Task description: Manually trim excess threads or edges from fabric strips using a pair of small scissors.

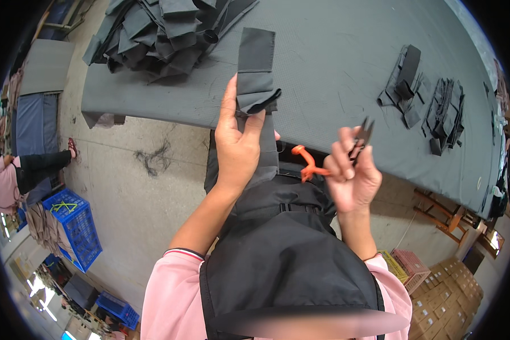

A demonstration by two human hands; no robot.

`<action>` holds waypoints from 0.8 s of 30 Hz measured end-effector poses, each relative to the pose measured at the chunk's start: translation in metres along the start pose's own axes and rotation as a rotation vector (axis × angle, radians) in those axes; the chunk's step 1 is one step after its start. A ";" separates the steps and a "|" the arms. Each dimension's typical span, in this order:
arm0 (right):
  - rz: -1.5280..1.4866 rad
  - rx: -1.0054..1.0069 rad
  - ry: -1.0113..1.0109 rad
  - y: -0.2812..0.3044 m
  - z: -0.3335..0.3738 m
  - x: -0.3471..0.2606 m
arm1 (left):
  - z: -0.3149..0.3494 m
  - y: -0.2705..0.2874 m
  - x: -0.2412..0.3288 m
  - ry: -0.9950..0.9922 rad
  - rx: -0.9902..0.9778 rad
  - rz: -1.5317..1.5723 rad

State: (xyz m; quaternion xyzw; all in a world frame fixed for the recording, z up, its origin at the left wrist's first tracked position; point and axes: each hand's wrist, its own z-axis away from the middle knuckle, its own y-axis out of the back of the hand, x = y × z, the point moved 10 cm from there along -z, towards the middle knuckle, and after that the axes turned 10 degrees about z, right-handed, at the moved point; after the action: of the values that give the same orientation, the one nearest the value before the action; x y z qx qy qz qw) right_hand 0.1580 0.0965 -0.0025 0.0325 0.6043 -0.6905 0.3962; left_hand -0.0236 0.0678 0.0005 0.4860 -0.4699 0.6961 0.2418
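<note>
My left hand [236, 148] grips a dark grey fabric strip [256, 55] at the near edge of the table. The strip stands up past my fingertips, with a folded black end beside my thumb, and its lower part hangs down in front of my apron. Off to the right, my slightly blurred right hand [354, 184] is closed around small dark thread snips [365, 135], blades pointing up and away from the strip. An orange cord or strap [307, 163] sticks out to the left of that hand.
A large grey-covered table [323, 62] spreads ahead. It bears a heap of dark fabric pieces [158, 39] at far left and two smaller bundles, one a fabric stack [445, 113], at right. Blue crates [82, 229], a thread tangle [154, 160] and another person [17, 181] are at left.
</note>
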 end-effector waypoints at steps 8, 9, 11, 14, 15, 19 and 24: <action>1.533 -0.099 0.462 -0.031 0.021 -0.011 | -0.002 0.000 -0.006 0.170 0.043 0.249; 1.531 -0.118 0.465 -0.034 0.019 -0.008 | -0.001 0.000 -0.011 0.235 0.047 0.313; 1.524 -0.138 0.473 -0.039 0.016 -0.004 | 0.001 0.003 -0.015 0.281 0.048 0.351; 1.447 -0.181 0.439 -0.037 0.012 0.004 | 0.005 0.003 -0.021 0.340 0.042 0.409; 1.470 -0.234 0.523 -0.044 0.014 0.003 | 0.006 0.002 -0.022 0.352 0.034 0.429; 1.508 -0.309 0.609 -0.053 0.018 0.000 | 0.007 0.001 -0.021 0.352 0.036 0.422; 1.456 -0.311 0.591 -0.052 0.020 0.001 | 0.010 0.000 -0.023 0.379 0.034 0.393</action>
State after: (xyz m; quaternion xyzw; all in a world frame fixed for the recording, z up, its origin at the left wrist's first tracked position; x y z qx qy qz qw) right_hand 0.1351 0.0765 0.0442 0.5446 0.6007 -0.1293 0.5708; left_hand -0.0096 0.0621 -0.0188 0.2508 -0.4897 0.8160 0.1774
